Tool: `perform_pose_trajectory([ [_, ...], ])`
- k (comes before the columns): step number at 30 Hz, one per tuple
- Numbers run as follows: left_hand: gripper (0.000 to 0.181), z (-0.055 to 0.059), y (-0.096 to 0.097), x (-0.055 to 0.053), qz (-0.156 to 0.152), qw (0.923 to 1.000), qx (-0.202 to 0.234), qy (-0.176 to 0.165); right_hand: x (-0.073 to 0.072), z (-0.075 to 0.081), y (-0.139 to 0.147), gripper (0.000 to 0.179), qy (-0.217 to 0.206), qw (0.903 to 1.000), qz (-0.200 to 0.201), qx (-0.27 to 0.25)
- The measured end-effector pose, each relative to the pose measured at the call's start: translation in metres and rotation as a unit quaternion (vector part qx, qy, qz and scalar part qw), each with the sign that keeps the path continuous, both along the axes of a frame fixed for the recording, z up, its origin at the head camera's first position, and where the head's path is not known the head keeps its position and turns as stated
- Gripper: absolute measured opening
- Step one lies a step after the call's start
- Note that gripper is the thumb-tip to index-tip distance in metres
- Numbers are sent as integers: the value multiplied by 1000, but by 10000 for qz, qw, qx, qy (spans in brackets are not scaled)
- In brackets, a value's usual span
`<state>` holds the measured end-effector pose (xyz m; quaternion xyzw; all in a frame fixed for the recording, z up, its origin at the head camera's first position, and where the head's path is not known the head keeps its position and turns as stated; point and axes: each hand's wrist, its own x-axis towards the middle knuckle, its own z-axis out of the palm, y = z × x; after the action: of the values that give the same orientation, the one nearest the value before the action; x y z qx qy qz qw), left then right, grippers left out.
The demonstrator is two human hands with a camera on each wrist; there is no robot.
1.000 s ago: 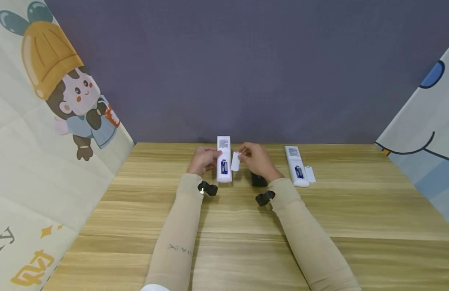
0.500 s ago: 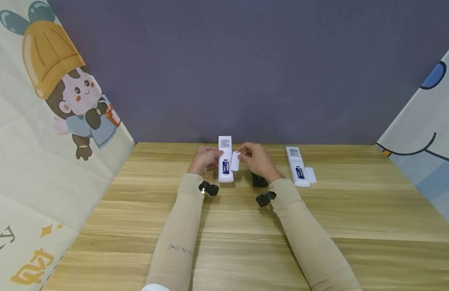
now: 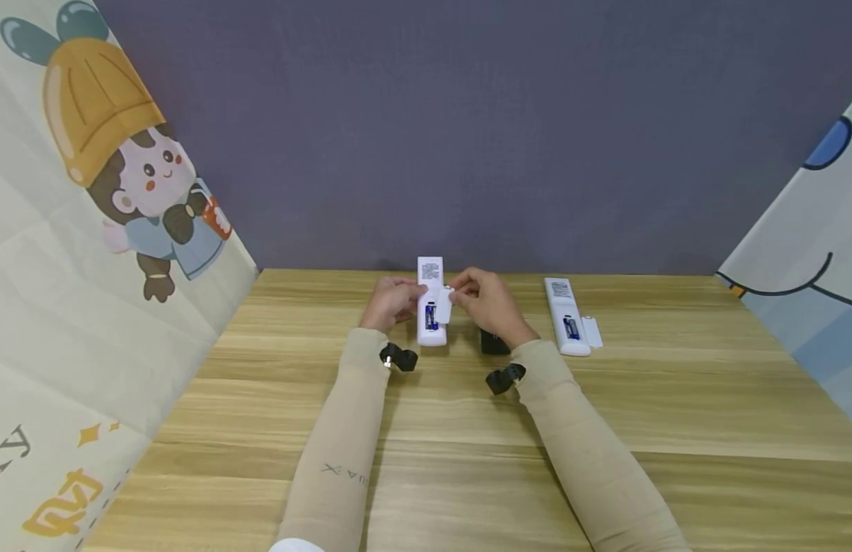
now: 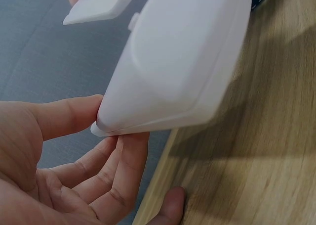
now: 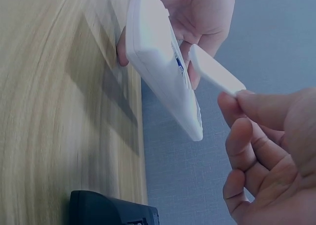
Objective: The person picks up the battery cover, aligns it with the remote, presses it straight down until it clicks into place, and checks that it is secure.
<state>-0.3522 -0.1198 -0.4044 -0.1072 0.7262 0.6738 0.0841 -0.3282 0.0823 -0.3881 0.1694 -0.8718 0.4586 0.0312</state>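
Observation:
My left hand point(image 3: 391, 301) pinches the side of a white remote control point(image 3: 431, 268), thumb on top and fingers beneath. The remote's back faces up, and two blue batteries point(image 3: 430, 317) sit in its open compartment. In the right wrist view the remote point(image 5: 158, 67) is tilted above the table. Between thumb and forefinger, my right hand point(image 3: 488, 303) pinches a small white battery cover point(image 3: 443, 307) by its edge. From the head the cover overlaps the compartment's right side; in the right wrist view the cover point(image 5: 217, 71) hangs just apart from the remote.
A second white remote point(image 3: 562, 307) lies back up at the right with batteries showing, its loose cover point(image 3: 592, 332) beside it. A black object point(image 3: 493, 343), partly hidden under my right wrist, lies on the wooden table point(image 3: 453, 460). A grey partition point(image 3: 467, 138) stands behind.
The left hand has brought the remote slightly right, towards the cover. The cover now overlaps the battery compartment from above, where a gap stood between them a second ago.

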Motion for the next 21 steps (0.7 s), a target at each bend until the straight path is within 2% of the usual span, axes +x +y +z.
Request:
perform_pose_trajectory([
  [6, 33, 1, 0, 0, 27, 10000, -2, -29, 0, 0, -3, 11, 17, 10000, 34, -60],
  [18, 34, 0, -7, 11, -176, 9997, 136, -113, 18, -4, -13, 10, -41, 9998, -191, -57],
  [21, 33, 1, -7, 11, -154, 9997, 149, -105, 19, -4, -14, 9, -86, 9998, -183, -1],
])
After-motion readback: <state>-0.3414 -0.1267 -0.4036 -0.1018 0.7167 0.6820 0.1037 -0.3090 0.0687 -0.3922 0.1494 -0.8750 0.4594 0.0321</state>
